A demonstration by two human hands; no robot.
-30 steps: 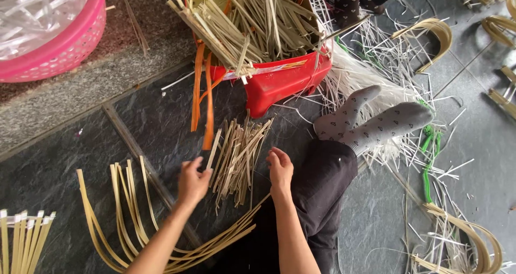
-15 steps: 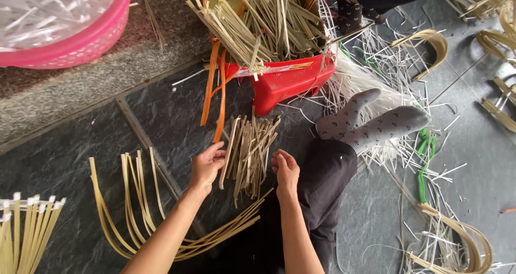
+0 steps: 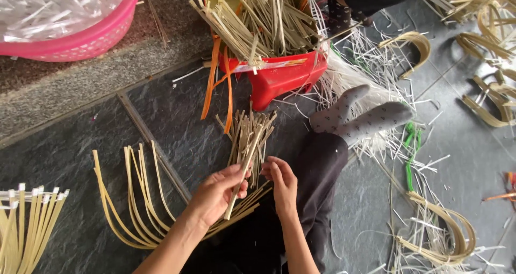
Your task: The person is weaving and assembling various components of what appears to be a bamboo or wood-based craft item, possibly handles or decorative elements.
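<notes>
Near centre on the dark floor: left hand pinching one bamboo stick, right hand loosely curled on the small stick pile, red stool far behind heaped with unsorted sticks, so sorting looks early.

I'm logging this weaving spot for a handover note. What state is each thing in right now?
left hand: closed on one short strip
right hand: fingers in the strip pile, grip unclear
red stool: upright, heaped with strips
pink basket: upright, full of white strips
curved strips: fanned on the floor
</notes>
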